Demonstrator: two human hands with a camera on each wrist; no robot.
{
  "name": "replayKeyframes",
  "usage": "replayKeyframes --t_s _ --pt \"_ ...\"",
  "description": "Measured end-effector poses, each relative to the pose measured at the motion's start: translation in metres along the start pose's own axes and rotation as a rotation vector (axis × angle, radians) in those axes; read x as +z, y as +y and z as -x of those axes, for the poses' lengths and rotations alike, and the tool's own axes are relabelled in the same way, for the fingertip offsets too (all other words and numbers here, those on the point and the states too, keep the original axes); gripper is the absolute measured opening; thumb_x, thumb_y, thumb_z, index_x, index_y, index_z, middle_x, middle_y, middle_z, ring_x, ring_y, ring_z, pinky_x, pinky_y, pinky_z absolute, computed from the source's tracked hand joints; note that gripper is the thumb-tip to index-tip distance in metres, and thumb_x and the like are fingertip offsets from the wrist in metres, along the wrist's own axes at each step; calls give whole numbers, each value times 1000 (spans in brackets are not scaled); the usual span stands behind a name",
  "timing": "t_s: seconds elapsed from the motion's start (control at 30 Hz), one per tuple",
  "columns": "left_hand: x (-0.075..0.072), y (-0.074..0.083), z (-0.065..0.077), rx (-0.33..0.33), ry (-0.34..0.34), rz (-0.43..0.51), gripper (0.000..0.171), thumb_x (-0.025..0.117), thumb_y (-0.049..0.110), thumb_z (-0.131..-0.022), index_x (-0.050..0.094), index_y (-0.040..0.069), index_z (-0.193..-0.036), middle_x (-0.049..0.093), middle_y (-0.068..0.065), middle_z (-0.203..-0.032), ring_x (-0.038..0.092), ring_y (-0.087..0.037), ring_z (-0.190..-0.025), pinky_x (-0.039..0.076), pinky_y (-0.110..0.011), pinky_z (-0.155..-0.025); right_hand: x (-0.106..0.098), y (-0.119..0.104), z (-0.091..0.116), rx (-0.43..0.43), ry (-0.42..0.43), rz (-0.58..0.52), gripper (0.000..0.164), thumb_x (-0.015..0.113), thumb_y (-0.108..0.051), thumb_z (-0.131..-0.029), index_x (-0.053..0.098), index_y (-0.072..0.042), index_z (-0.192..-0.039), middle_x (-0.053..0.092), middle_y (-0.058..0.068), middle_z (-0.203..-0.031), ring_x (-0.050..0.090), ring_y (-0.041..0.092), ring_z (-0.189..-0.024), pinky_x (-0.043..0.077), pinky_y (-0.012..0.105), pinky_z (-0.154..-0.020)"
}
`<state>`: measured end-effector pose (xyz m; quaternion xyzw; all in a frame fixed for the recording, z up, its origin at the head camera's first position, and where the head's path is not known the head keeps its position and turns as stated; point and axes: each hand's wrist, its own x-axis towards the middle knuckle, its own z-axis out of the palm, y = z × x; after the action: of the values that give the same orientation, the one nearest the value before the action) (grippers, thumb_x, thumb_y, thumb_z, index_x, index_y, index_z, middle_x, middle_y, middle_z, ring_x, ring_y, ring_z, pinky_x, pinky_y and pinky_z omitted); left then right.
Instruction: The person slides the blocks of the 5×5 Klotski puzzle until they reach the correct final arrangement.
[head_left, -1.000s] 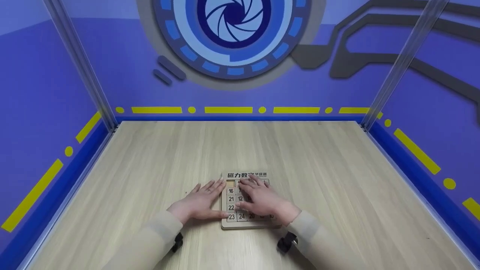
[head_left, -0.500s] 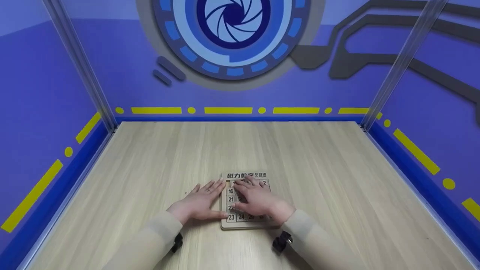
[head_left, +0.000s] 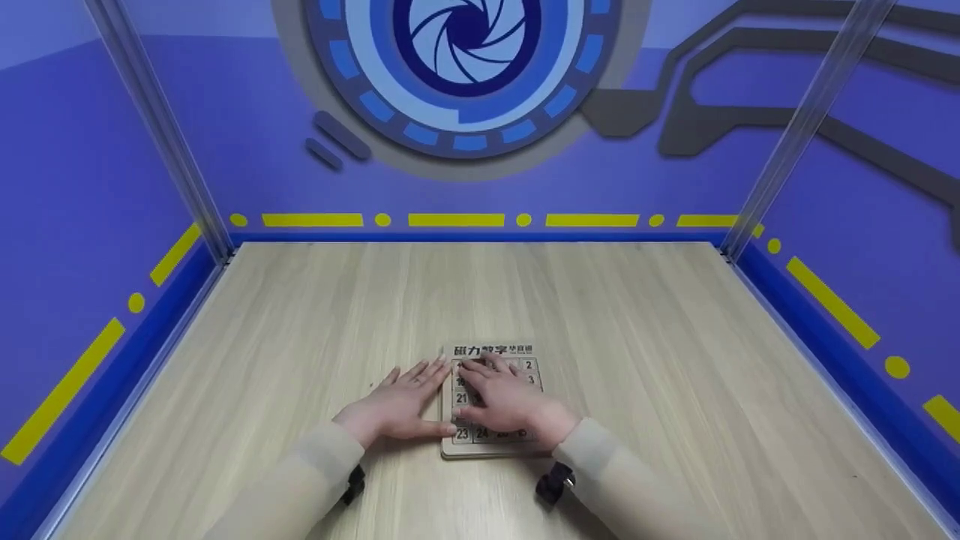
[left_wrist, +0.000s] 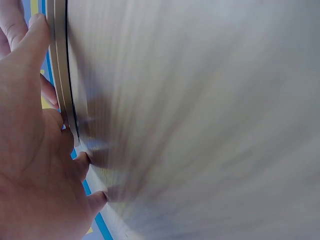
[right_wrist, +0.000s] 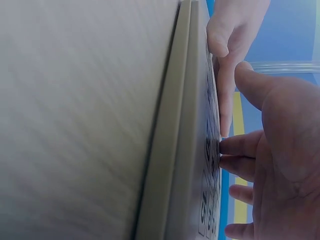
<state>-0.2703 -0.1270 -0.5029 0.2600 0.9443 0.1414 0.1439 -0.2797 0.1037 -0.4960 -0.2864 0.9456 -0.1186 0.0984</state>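
Note:
A wooden number sliding puzzle [head_left: 495,450] lies flat on the table, its square tiles printed with numbers such as 23, 24 and 21. My left hand [head_left: 401,409] is spread along its left side, fingertips at the upper left edge and thumb on the lower left corner. The right hand [head_left: 510,397] lies over the tiles, fingertips touching the upper left ones and covering many numbers. In the right wrist view, two fingers of the right hand [right_wrist: 290,145] meet the tile face, with the thumb raised off it. The left wrist view shows the left hand [left_wrist: 40,150] against the board's side.
The wood-grain table [head_left: 337,300] stretches behind and to both sides of the puzzle. Blue walls with yellow dashes [head_left: 456,220] enclose it at the back and sides, with clear corner posts [head_left: 810,112].
The right hand has slid left across the top of the board. The top row of tiles has shifted left, filling the gap in the upper left corner. The left hand stays put.

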Motion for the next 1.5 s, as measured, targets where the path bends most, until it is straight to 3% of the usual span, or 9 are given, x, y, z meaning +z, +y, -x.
replayKeyframes --t_s 0.33,0.67,1.13,1.5 --pt "1 -1 -1 -7 8 -15 108 53 79 -89 11 18 -167 10 -4 -175 15 -35 -161 12 -66 -129 -6 17 9 -47 77 -114 76 54 -59 -100 39 -13 -159 27 9 -171 15 42 -160 15 71 -125" --pt "0 -1 0 -21 2 -2 110 54 80 -88 11 17 -167 9 -4 -175 13 -34 -162 10 -64 -129 -12 40 24 9 123 -134 75 59 -55 -100 41 -12 -158 33 10 -169 18 44 -158 19 77 -120" --pt "4 -1 -2 2 8 1 110 55 79 -88 11 17 -167 9 -4 -175 14 -35 -161 12 -66 -128 -9 38 24 13 82 -92 74 58 -58 -99 48 -9 -153 42 10 -164 21 43 -158 23 75 -120" --pt "1 1 -1 -10 3 3 109 57 77 -88 13 15 -167 12 -5 -175 14 -35 -161 11 -66 -128 -7 22 13 3 41 -57 76 57 -59 -99 45 -10 -156 37 8 -167 18 41 -159 18 70 -125"
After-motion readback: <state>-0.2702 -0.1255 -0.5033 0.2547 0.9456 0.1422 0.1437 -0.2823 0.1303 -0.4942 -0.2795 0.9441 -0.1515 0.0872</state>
